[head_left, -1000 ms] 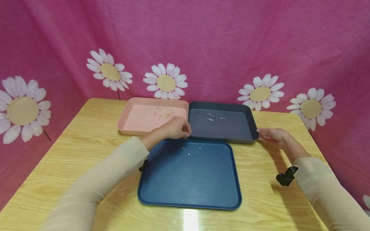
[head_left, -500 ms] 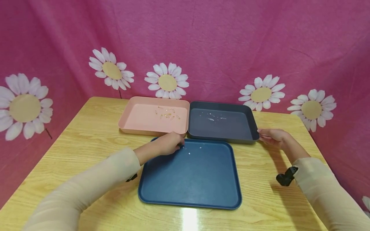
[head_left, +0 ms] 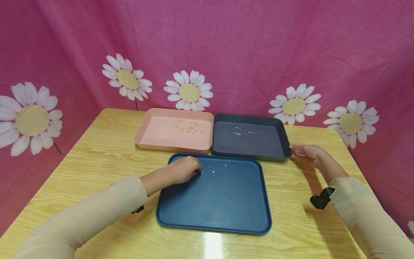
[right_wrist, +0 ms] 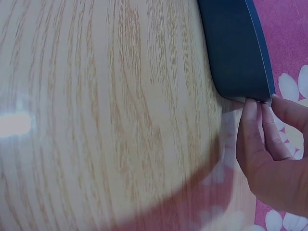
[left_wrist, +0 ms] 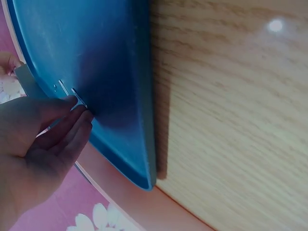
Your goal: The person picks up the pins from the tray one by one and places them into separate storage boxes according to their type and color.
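Observation:
My left hand (head_left: 185, 169) is over the upper left of the blue tray (head_left: 223, 201), its fingers bent. In the left wrist view the thumb and fingertips pinch the end of a slim silver safety pin (left_wrist: 75, 93); another silver pin (left_wrist: 62, 87) lies just beyond. Gold safety pins (head_left: 188, 129), several of them, lie in the pink tray (head_left: 156, 129). Silver pins (head_left: 237, 134) and tiny pieces lie in the dark grey tray (head_left: 263, 144). At that tray's near right corner, my right hand (head_left: 307, 153) touches the outer wall with extended fingers, thumb at the rim.
Small bright bits (head_left: 213, 171) lie on the blue tray near its far edge. The pink and grey trays stand side by side behind it on the wooden table (head_left: 103, 151). A pink flowered cloth (head_left: 239, 72) hangs at the back and sides.
My left hand has moved from the pink tray's near edge down and left onto the blue tray. Another gold pin now shows in the pink tray. My right hand stays at the grey tray's corner.

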Action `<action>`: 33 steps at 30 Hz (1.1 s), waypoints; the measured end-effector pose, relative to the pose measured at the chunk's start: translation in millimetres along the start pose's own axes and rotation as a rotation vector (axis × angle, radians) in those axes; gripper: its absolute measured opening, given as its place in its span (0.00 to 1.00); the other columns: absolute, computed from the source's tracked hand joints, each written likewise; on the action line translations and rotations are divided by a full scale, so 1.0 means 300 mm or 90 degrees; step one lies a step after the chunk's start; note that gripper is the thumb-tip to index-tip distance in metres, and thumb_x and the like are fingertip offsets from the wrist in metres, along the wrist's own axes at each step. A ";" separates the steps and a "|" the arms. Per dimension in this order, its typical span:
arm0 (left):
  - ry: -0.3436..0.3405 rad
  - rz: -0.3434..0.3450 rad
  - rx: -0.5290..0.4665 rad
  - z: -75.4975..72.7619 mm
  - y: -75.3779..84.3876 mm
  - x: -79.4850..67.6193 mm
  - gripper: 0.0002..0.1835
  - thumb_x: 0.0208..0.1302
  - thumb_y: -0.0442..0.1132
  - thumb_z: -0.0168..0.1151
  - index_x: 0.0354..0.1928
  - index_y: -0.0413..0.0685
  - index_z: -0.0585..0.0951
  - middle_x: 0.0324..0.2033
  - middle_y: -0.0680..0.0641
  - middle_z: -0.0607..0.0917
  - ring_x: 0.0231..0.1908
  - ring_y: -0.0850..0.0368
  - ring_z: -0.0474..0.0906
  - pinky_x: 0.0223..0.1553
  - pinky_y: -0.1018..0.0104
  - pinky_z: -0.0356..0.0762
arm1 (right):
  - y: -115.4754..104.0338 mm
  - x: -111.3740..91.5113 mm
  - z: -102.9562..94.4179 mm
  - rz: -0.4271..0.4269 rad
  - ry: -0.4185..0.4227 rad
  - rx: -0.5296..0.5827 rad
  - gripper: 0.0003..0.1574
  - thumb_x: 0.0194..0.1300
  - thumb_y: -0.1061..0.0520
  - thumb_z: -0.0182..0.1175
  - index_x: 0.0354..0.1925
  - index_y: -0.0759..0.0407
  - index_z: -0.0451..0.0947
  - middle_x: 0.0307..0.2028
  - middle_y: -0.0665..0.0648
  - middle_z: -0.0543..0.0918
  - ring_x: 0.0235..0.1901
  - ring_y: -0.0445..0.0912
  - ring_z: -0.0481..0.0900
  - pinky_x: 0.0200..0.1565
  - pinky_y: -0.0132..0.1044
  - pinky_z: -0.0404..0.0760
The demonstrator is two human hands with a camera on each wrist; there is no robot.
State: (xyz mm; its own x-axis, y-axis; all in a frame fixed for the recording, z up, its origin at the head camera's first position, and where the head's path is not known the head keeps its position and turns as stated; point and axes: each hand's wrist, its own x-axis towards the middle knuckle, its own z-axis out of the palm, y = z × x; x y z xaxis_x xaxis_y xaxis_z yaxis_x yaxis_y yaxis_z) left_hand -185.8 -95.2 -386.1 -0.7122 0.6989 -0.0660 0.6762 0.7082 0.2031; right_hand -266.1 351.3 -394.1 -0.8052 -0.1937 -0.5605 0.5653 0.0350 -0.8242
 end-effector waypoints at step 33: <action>-0.117 -0.074 -0.307 -0.040 0.007 0.080 0.04 0.62 0.32 0.61 0.29 0.44 0.82 0.24 0.51 0.81 0.25 0.64 0.70 0.28 0.78 0.68 | -0.003 -0.005 -0.003 0.011 -0.006 0.018 0.18 0.69 0.61 0.55 0.24 0.50 0.84 0.29 0.45 0.85 0.32 0.35 0.84 0.42 0.27 0.84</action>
State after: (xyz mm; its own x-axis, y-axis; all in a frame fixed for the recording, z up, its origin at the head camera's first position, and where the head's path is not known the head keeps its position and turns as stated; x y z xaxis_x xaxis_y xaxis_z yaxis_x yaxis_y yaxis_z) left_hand -203.7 -78.3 -375.5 -0.7031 0.6550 -0.2769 0.4000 0.6862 0.6075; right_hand -265.6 352.4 -392.6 -0.7936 -0.2030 -0.5736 0.5840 0.0108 -0.8117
